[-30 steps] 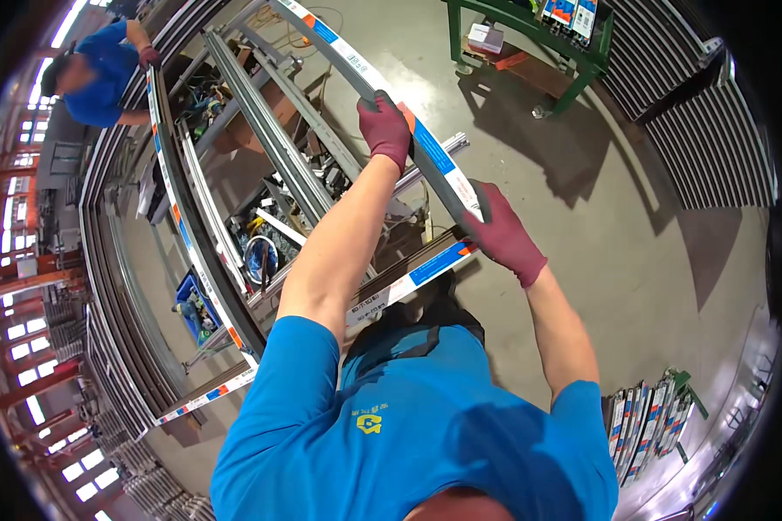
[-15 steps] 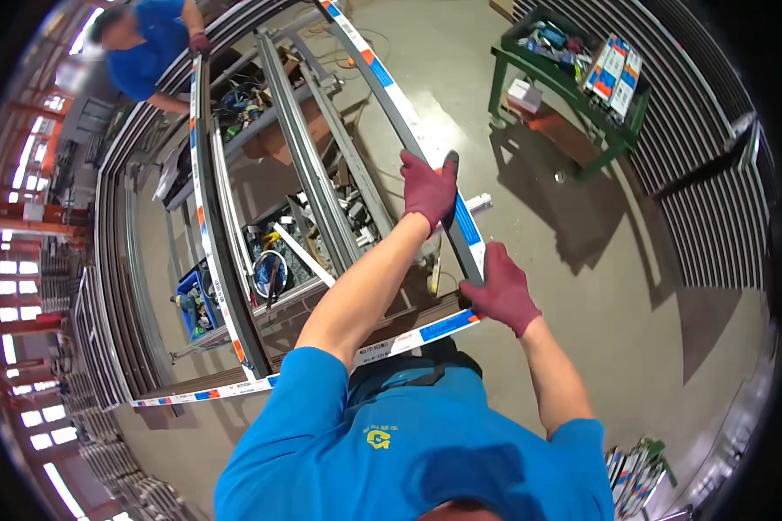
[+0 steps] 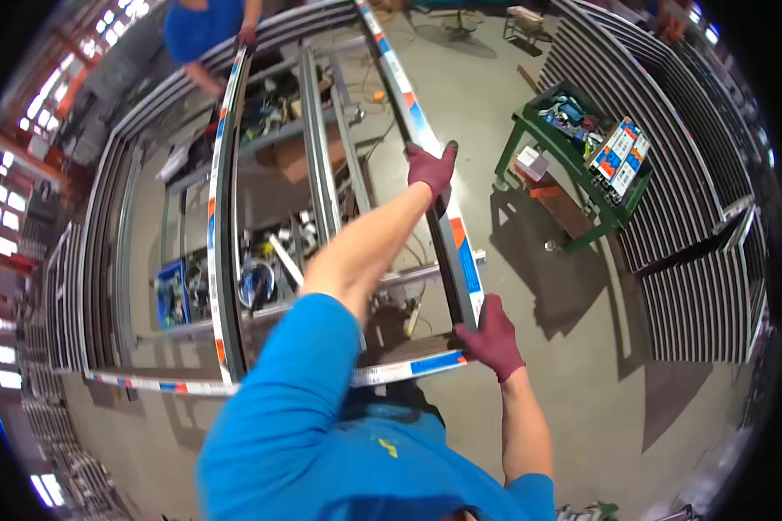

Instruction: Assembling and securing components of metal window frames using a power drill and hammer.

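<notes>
A large rectangular metal frame [image 3: 463, 260], its outer face covered in white, blue and orange film, spans from near my body to the far side. My left hand [image 3: 432, 170], in a maroon glove, grips its right-hand bar partway along. At the near right corner, my right hand [image 3: 493, 339] in a matching glove closes around the frame. Some fingers of both hands are hidden behind the bar. A film-covered crossbar [image 3: 221, 234] divides the frame left of my arms. At its far end a co-worker's gloved hand [image 3: 248, 37] touches the bar.
Beneath the frame stands a grey metal work stand [image 3: 320, 165] with trays of loose parts. A blue bin [image 3: 173, 295] sits lower left. On the right is a green bench [image 3: 530, 130] carrying tools and film-wrapped pieces, with stacked metal profiles [image 3: 702, 317] behind it.
The view has shifted, so the bench appears lower and the co-worker higher. Both my hands stay on the frame's right bar and corner.
</notes>
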`<action>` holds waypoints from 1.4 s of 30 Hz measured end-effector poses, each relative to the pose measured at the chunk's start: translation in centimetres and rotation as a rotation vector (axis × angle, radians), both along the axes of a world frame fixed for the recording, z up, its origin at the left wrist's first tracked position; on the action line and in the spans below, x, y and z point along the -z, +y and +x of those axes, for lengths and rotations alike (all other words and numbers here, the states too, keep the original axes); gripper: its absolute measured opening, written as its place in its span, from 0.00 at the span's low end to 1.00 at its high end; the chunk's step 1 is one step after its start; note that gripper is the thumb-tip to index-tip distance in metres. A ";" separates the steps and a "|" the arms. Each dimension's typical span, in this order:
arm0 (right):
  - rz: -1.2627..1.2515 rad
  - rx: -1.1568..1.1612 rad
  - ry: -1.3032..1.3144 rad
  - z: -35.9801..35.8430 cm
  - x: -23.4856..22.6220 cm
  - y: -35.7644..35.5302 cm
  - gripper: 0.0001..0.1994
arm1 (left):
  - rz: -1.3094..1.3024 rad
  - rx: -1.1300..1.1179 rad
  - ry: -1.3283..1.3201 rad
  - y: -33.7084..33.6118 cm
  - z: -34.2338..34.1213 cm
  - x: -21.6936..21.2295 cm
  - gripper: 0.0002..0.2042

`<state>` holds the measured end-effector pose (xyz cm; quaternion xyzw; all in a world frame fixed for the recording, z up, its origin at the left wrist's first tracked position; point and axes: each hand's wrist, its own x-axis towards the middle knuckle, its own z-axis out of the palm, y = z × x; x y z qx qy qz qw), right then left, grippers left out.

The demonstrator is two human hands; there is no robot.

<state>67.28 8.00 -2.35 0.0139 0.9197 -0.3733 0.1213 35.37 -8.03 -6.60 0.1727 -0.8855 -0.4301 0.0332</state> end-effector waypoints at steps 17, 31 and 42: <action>0.390 0.102 0.101 0.7 1.6 -1.3 0.43 | -0.309 -0.167 -0.475 -66.4 36.3 2.3 0.24; -0.935 0.382 -1.352 -6.7 20.4 -54.5 0.25 | -0.290 0.095 -0.819 -69.8 26.9 31.1 0.24; -0.488 -0.256 -0.812 -8.0 30.4 -64.0 0.18 | -0.195 0.220 -0.859 -69.7 26.3 32.9 0.33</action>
